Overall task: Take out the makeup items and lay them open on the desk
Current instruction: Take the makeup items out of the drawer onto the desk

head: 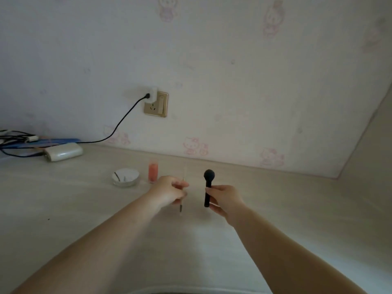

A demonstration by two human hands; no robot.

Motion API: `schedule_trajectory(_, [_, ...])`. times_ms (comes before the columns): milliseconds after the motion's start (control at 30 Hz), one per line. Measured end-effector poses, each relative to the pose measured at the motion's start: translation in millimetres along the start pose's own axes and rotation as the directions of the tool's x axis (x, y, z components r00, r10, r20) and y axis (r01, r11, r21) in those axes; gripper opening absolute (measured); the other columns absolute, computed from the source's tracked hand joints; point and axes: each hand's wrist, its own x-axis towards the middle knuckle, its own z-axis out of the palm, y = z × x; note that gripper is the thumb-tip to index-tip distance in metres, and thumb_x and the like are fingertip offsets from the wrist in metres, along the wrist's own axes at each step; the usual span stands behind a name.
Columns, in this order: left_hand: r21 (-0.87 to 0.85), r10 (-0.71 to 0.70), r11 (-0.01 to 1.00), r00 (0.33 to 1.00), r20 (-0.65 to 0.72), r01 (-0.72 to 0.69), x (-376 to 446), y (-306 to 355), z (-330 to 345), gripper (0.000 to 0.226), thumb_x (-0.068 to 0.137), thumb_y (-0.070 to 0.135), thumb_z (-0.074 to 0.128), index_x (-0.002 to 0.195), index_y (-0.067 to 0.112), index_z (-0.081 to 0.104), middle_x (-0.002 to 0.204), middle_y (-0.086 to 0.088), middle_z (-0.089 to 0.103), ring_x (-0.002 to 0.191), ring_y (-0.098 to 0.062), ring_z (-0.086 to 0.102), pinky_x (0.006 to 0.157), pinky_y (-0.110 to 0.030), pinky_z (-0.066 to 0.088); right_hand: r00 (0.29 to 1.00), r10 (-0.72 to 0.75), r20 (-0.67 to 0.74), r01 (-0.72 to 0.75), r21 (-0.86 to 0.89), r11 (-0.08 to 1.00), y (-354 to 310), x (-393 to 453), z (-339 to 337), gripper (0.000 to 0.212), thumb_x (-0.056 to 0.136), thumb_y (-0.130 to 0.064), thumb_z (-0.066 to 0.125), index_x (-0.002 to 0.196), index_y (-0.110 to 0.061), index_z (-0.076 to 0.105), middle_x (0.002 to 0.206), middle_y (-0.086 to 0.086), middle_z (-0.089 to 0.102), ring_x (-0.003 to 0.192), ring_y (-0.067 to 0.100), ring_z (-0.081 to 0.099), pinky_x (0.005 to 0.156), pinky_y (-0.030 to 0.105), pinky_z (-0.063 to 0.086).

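My right hand point(222, 198) grips a black makeup brush point(208, 183) by its handle, the round bristle head pointing away from me, just above the desk point(275, 209). My left hand point(169, 190) pinches a thin pale pencil-like stick point(183, 177) that runs lengthwise away from me, its dark tip showing below my fingers. A pink tube point(153, 172) stands upright on the desk just beyond my left hand. A round white compact point(126, 177) lies to the left of the tube.
A white oblong case point(63, 152) and a tangle of cables over blue items point(23, 143) sit at the desk's far left. A black cord runs up to a wall socket point(156, 103). The patterned wall borders the desk's back edge.
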Motion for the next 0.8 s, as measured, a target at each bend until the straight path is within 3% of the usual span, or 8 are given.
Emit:
schedule_trajectory(100, [0.120,0.005,0.993,1.000,-0.024,-0.002,14.4,-7.5,-5.6,0.033,0.084,0.007,0.065,0.116,0.013,0.065,0.111,-0.005,0.063,0.093,-0.015,0.061,0.078,-0.019,0.048,1.000,-0.019,-0.023,0.017,-0.076,0.997,3.5,17.2,16.5,0.017,0.089,-0.012,0.061,0.104,-0.005,0.065,0.076,0.003,0.062,0.073,0.016,0.061,0.065,0.028,0.054])
schedule_trajectory(167, [0.192,-0.003,0.981,0.999,-0.037,0.011,25.3,-13.1,-9.6,0.033,0.083,0.011,0.067,0.116,0.016,0.066,0.114,-0.002,0.064,0.102,-0.014,0.060,0.089,-0.018,0.043,0.999,-0.035,-0.039,0.029,-0.148,0.989,4.9,29.5,24.0,0.016,0.089,-0.015,0.062,0.102,-0.007,0.067,0.073,0.002,0.061,0.075,0.019,0.062,0.075,0.036,0.058])
schedule_trajectory(267, [0.233,-0.052,0.971,0.998,-0.044,0.061,39.5,-19.8,-12.2,0.037,0.080,0.016,0.070,0.117,0.017,0.066,0.118,0.000,0.066,0.112,-0.018,0.059,0.104,-0.028,0.043,0.996,-0.063,-0.055,0.047,-0.255,0.966,5.7,45.0,33.0,0.010,0.088,-0.019,0.062,0.092,-0.013,0.069,0.073,0.004,0.063,0.080,0.026,0.065,0.084,0.042,0.056])
schedule_trajectory(400, [0.334,-0.053,0.940,0.998,-0.042,0.064,51.6,-21.9,-11.7,0.040,0.079,0.020,0.070,0.119,0.021,0.065,0.120,0.001,0.065,0.119,-0.019,0.056,0.108,-0.030,0.039,0.992,-0.114,-0.057,0.080,-0.422,0.903,6.1,59.3,42.7,0.019,0.087,-0.029,0.061,0.070,-0.023,0.066,0.070,0.003,0.066,0.076,0.026,0.067,0.080,0.039,0.057])
schedule_trajectory(633, [0.505,0.014,0.863,0.999,-0.035,0.006,62.6,-17.8,-7.8,0.041,0.080,0.018,0.067,0.121,0.018,0.064,0.117,-0.001,0.067,0.108,-0.017,0.061,0.091,-0.021,0.045,0.988,-0.148,-0.036,0.091,-0.639,0.764,2.2,74.1,51.7,0.019,0.085,-0.033,0.058,0.083,-0.019,0.071,0.080,0.006,0.070,0.079,0.024,0.068,0.070,0.030,0.053])
schedule_trajectory(800, [0.560,0.060,0.828,0.996,-0.061,-0.016,64.7,-19.1,-6.1,0.039,0.083,0.015,0.061,0.122,0.021,0.063,0.123,0.002,0.063,0.115,-0.015,0.057,0.093,-0.020,0.042,0.987,-0.161,-0.025,0.096,-0.710,0.697,2.3,80.6,52.2,0.021,0.086,-0.035,0.056,0.089,-0.019,0.069,0.082,0.003,0.069,0.080,0.022,0.067,0.067,0.027,0.050])
